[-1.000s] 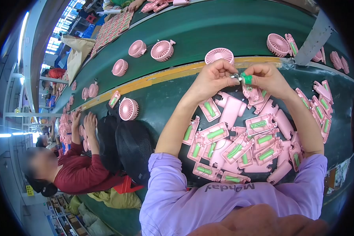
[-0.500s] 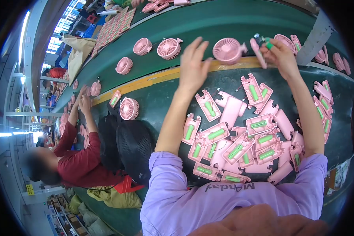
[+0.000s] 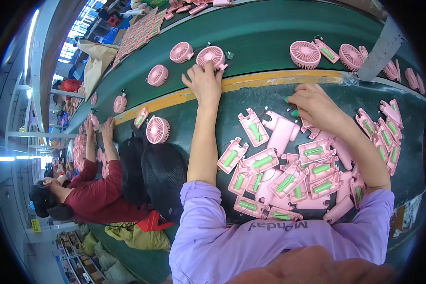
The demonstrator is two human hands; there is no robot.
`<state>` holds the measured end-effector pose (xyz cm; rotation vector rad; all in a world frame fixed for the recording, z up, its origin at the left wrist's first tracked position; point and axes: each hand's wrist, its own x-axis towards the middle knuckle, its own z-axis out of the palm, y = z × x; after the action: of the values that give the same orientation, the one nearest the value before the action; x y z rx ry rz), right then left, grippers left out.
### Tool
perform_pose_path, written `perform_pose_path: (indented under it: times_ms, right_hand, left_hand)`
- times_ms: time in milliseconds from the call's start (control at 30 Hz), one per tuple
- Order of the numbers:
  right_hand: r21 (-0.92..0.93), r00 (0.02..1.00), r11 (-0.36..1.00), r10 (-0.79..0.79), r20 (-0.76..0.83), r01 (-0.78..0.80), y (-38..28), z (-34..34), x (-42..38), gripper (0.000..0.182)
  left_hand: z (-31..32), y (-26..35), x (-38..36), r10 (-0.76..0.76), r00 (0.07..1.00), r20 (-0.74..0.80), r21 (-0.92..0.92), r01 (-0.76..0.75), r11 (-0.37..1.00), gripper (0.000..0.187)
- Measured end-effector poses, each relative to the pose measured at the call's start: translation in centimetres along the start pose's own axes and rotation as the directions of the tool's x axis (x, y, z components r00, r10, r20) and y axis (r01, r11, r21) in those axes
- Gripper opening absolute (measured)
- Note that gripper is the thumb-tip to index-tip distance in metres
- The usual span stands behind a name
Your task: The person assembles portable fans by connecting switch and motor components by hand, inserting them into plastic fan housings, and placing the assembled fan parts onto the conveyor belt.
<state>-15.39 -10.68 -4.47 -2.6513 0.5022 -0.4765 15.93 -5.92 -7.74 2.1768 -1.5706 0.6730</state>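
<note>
Left hand (image 3: 204, 85) stretched out to the green conveyor belt (image 3: 265, 35), fingers loosely curled over a pink fan head (image 3: 211, 57) and touching it, not clearly gripping. Right hand (image 3: 315, 106) down on the dark worktable (image 3: 208, 125) at the pile of pink handle shells with green batteries (image 3: 288, 177), fingertips pinched on a green-tipped part (image 3: 294, 113) of one shell. Beside, a co-worker in a red sleeve (image 3: 97, 189) with hands at the same belt.

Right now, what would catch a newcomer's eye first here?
A heap of pink shells with green batteries lies on the dark bench before the person. Their left hand reaches to a round pink fan on the green belt, while the right hand picks at the heap.
</note>
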Motion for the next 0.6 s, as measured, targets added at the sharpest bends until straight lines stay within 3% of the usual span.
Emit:
perform_pose_path:
  times_ms: [67, 167, 200, 267, 300, 367, 433, 467, 533, 600]
  right_hand:
    - [-0.006, 1.0, 1.0, 0.016, -0.02, -0.017, 0.2, -0.4, 0.0, 0.024]
    - [-0.044, 0.993, 0.999, -0.02, -0.115, 0.015, 1.5, -0.4, 0.1, 0.021]
    - [0.007, 0.994, 0.999, 0.038, -0.105, -0.037, 1.6, -0.5, 0.2, 0.021]
    - [0.107, 0.986, 0.984, 0.151, -0.076, -0.143, 1.8, -0.9, 0.3, 0.02]
    - [0.265, 0.968, 0.934, 0.251, -0.015, -0.238, 1.7, -1.2, 0.4, 0.02]
    - [0.535, 0.902, 0.734, 0.406, 0.147, -0.418, 1.6, -1.6, 0.4, 0.02]
    - [0.707, 0.92, 0.616, 0.369, 0.131, -0.347, 3.1, -0.7, 0.3, 0.021]
    - [0.78, 0.929, 0.546, 0.35, 0.12, -0.306, 3.7, -0.3, 0.3, 0.022]
    - [0.824, 0.939, 0.527, 0.343, 0.017, -0.208, 3.7, -0.4, 0.4, 0.023]
    - [0.853, 0.933, 0.5, 0.357, -0.049, -0.147, 3.8, -0.7, 0.5, 0.024]
  left_hand:
    - [0.4, -0.3, -0.2, 0.009, 0.997, -0.074, 0.055, -0.005, 0.998, 0.022]
    - [0.7, -0.1, 0.5, 0.191, 0.966, -0.173, -0.102, -0.211, 0.972, 0.028]
    - [0.6, 0.0, 0.4, 0.264, 0.958, -0.114, -0.205, -0.282, 0.937, 0.032]
    - [1.2, 0.0, 0.1, 0.192, 0.981, -0.016, -0.223, -0.191, 0.956, 0.029]
    - [1.6, 0.0, -0.1, 0.156, 0.987, 0.033, -0.23, -0.145, 0.962, 0.028]
    - [2.2, -0.3, -0.3, 0.071, 0.993, 0.09, -0.289, -0.042, 0.956, 0.028]
    - [2.3, -0.6, -0.3, -0.032, 0.993, 0.114, -0.396, 0.075, 0.915, 0.031]
    - [2.4, -0.7, -0.3, -0.015, 0.993, 0.118, -0.38, 0.059, 0.923, 0.03]
    - [2.2, -0.7, -0.3, 0.016, 0.992, 0.129, -0.347, 0.03, 0.937, 0.03]
    - [1.9, -0.1, -0.2, -0.046, 0.987, 0.156, -0.484, 0.117, 0.867, 0.025]
